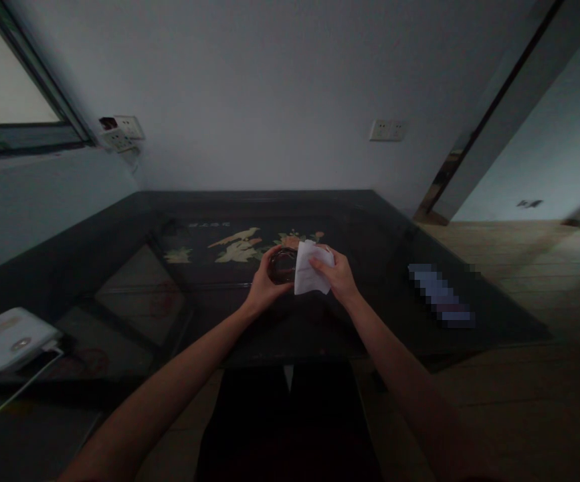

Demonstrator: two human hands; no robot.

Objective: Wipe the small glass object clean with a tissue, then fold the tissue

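Note:
My left hand (264,284) is curled round the side of a small, round, dark brown glassy dish (283,266), thumb at the near side. It looks like a glass ashtray, but dim light blurs its detail. Between the thumb and fingers of my right hand (338,273) is a white tissue (310,269), its lower part hanging loose. The tissue lies against the dish's right side and hides that part of it. Both hands are over the middle of a dark, glossy table (290,321).
A bird-and-flower picture (237,246) decorates the tabletop behind the hands. At the left sits a white box (13,338) with a cable. A pixelated bluish object (440,294) lies on the right. Wall sockets (387,130) are above the far edge.

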